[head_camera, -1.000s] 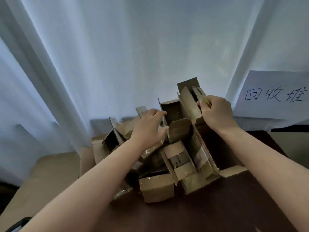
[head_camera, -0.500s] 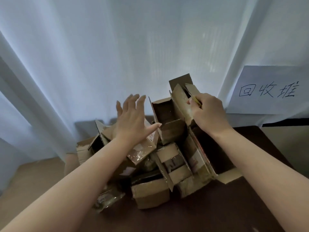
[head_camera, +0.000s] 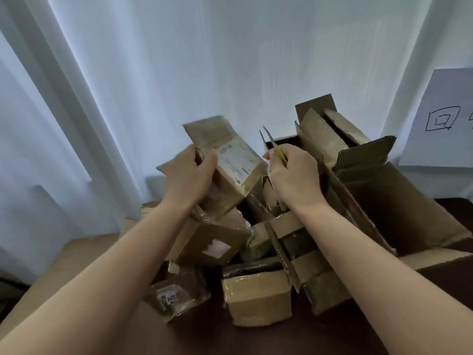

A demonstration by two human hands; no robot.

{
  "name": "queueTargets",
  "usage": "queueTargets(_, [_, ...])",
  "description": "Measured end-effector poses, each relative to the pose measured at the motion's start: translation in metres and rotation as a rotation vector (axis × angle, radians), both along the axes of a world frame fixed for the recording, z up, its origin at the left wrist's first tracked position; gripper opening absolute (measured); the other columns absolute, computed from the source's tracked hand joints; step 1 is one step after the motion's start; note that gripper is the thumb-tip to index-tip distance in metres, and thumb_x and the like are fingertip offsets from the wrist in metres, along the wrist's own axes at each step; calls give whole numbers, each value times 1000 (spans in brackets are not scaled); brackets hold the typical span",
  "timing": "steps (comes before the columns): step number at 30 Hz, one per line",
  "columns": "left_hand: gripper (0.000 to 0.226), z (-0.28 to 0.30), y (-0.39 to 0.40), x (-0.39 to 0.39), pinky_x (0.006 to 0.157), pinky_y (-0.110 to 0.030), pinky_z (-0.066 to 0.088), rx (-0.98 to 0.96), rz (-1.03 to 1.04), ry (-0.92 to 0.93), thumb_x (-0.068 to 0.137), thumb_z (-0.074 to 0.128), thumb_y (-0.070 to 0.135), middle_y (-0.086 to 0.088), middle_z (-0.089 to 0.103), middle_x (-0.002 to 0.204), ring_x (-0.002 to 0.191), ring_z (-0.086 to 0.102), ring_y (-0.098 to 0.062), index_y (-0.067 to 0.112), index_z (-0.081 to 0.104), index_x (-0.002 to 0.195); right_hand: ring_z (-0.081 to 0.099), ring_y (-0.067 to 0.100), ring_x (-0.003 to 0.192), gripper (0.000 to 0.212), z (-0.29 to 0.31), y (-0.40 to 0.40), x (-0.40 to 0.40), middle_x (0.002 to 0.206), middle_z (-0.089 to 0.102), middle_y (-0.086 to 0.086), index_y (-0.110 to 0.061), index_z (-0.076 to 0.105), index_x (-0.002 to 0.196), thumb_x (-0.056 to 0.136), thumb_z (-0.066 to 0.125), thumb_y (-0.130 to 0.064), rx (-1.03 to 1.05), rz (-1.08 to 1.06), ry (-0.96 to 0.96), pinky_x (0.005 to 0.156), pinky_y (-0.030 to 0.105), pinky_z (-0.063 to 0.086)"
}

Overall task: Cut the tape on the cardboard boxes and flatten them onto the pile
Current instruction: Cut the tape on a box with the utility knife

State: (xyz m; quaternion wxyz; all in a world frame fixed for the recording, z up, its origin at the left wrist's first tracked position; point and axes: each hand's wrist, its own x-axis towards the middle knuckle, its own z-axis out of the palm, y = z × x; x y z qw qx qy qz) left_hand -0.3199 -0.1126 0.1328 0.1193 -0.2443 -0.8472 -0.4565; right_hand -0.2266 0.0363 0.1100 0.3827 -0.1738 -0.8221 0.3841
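A heap of small cardboard boxes lies on the dark table, several of them wrapped in shiny tape. My left hand grips a small labelled box and holds it lifted and tilted above the heap. Just to its right, my right hand holds a thin yellow-handled cutter whose tip points up and away, close to the lifted box's right edge. A large open box with raised flaps stands at the right of the heap.
White curtains hang close behind the heap. A white paper sign with handwriting is fixed at the right. A lighter tan surface lies to the left of the dark table.
My left hand, spread open over the heap half a second ago, has taken a small labelled box and raised it. My right hand left the large box's flap and came left beside it.
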Motion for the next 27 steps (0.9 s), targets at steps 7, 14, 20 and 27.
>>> queueTargets(7, [15,-4,-52,27,69,-16,53,342,-309,286,96,52,19,6,70,97,87,69,-4,11,64,102,57,12,87,28,-26,-22,11,94,63,-2,-9,66,105,101,39,-19,-20,-41,240,77,27,43])
queueTargets(14, [17,-39,-109,83,75,-28,57,398,-564,595,97,46,14,-2,68,100,94,68,-13,9,59,106,47,-5,83,20,-73,-77,78,93,49,-13,-18,45,112,101,38,-34,-70,-207,440,66,4,35])
queueTargets(20, [18,-71,-157,138,65,-25,51,473,-701,320,96,48,13,12,66,70,74,66,-9,17,58,82,61,15,88,37,-101,-129,153,91,63,-1,-14,60,101,96,42,-45,-51,-210,506,75,36,50])
queueTargets(27, [23,-148,-173,159,87,-30,51,527,-833,-356,102,42,20,-1,74,100,99,68,-18,16,64,107,65,16,83,15,-134,-159,220,85,70,3,-23,66,89,94,54,-30,-18,-170,361,72,30,48])
